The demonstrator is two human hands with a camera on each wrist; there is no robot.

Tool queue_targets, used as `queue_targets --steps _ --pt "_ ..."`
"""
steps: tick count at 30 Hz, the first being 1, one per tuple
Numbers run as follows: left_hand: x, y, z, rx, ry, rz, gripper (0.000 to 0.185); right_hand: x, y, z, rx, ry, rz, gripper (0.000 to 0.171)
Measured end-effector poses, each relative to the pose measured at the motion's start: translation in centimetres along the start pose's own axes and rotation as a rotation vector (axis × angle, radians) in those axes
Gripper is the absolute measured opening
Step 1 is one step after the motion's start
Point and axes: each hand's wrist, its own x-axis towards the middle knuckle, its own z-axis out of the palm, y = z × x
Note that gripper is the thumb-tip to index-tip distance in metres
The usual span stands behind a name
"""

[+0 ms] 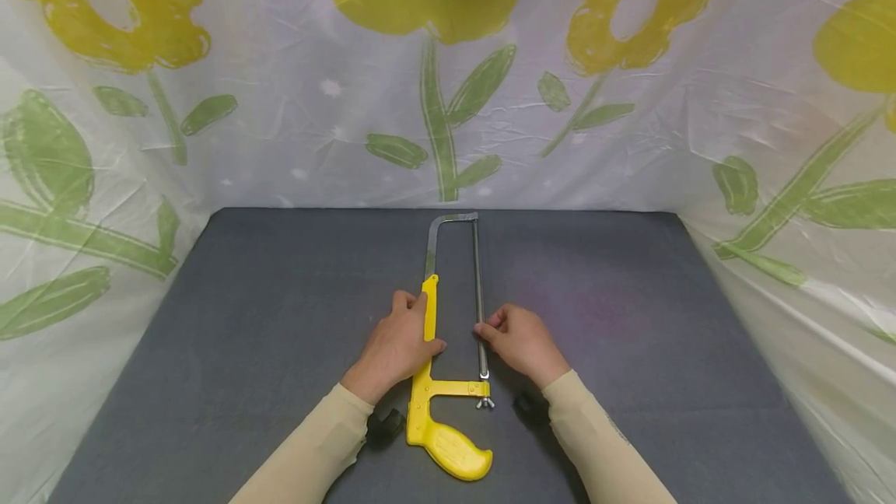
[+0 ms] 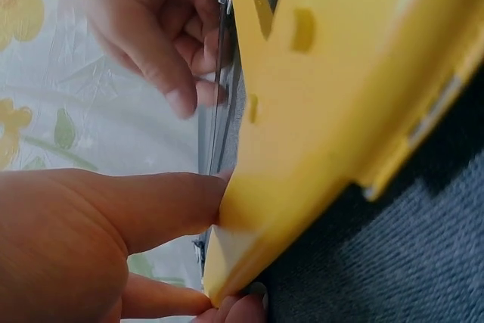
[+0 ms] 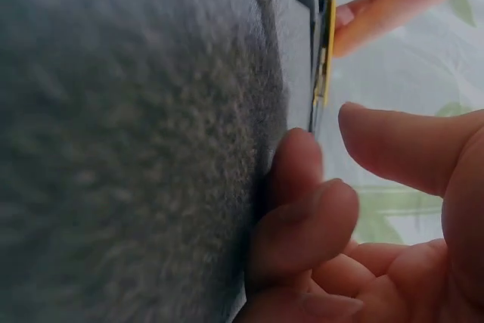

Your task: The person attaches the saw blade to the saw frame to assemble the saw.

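A hacksaw [image 1: 456, 451] with a yellow handle lies on the dark table, its grey metal front bow [image 1: 432, 247] pointing away from me. My left hand [image 1: 397, 347] grips the yellow frame [image 2: 325, 104] along its spine, thumb on one side and fingers on the other. At the lower half of the blade [image 1: 479, 271] is my right hand [image 1: 523, 342], fingertips right beside it. In the right wrist view the right thumb [image 3: 401, 141] stands apart from the loosely curled fingers [image 3: 302, 225], with nothing held between them. A wing nut [image 1: 485, 404] sits at the blade's near end.
The dark grey table [image 1: 616, 426] runs back to a white curtain [image 1: 294, 115] printed with yellow flowers, which also hangs along both sides. Small dark objects show beside each wrist, close to the sleeves [image 1: 318, 442].
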Motion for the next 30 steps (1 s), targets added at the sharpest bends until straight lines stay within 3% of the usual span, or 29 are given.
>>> queue_targets --steps 7,15,30 --pt "0.1 -0.1 -0.2 -0.021 -0.016 0.013 0.092 -3.0 0.3 -0.7 -0.029 -0.026 -0.059 0.03" --pt "0.0 0.0 -0.2 -0.023 -0.021 0.013 0.09 -6.0 0.2 -1.3 -0.025 -0.213 -0.037 0.037" --pt "0.0 0.0 0.1 -0.009 -0.003 0.003 0.091 -6.2 1.7 -1.4 0.09 -0.345 -0.127 0.022"
